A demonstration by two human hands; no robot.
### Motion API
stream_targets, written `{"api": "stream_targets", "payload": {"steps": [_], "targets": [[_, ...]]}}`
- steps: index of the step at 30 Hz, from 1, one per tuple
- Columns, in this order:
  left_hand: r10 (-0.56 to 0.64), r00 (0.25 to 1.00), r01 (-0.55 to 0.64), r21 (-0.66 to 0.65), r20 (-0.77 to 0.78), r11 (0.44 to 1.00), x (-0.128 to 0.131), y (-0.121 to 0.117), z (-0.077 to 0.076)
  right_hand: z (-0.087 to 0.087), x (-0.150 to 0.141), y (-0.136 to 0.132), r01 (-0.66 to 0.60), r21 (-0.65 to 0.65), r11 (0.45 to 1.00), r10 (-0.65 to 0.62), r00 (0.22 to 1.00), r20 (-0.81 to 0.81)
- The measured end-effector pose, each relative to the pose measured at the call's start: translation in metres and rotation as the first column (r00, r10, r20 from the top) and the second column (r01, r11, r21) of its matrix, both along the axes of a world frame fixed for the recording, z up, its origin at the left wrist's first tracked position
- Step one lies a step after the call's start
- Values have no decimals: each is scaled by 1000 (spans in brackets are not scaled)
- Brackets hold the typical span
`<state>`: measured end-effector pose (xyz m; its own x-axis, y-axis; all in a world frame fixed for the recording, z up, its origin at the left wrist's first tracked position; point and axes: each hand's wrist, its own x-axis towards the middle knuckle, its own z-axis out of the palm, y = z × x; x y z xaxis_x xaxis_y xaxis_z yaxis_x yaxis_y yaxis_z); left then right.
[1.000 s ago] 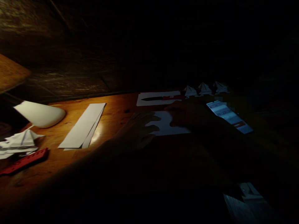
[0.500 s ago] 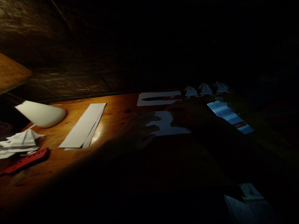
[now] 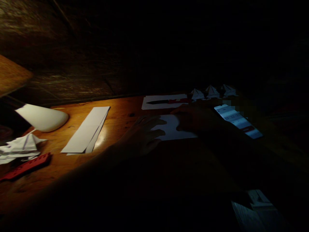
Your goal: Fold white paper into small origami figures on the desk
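The scene is very dark, lit only from the left. My left hand (image 3: 145, 135) lies with its fingers spread flat on the left part of a white sheet of paper (image 3: 172, 129) on the wooden table (image 3: 116, 119). Over the sheet's right part rests my right hand (image 3: 190, 119), fingers down on the paper; it is dim and its finger shape is hard to read. Neither hand lifts the sheet.
A knife with a red handle (image 3: 166, 101) lies on another white sheet behind. Three folded paper shapes (image 3: 211, 91) stand at the back. A lit phone (image 3: 238, 120) is at right. A folded paper strip (image 3: 88, 129), a white lamp shade (image 3: 42, 117), crumpled paper (image 3: 20, 146) and a red ruler (image 3: 25, 166) lie at left.
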<state>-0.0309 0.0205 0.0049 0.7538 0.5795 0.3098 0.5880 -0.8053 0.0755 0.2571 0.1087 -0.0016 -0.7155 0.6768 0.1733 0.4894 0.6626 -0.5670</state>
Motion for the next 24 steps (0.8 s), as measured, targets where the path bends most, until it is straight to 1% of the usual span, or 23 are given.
{"api": "stream_targets", "payload": {"steps": [7,10,15,18,20,24], "targets": [[-10,1000,10,19,0,1000,-1,-1,0,3,-1,-2,14,-17,1000,-14,1000,11],[-4,1000,4,28,-1,1000,0,-1,0,2,-1,-2,10,-18,1000,-10,1000,5],[-4,1000,4,17,11,1000,1,-1,1,-1,-1,-2,11,17,1000,-11,1000,-8],[-4,1000,4,11,11,1000,1,-1,1,-1,-2,-2,10,-3,1000,-10,1000,-21],[0,1000,0,6,3,1000,1,-1,1,1,-3,-3,19,-1,1000,-19,1000,-5],[6,1000,-6,14,-10,1000,1,-1,1,5,-3,-5,34,43,998,-36,999,40]]}}
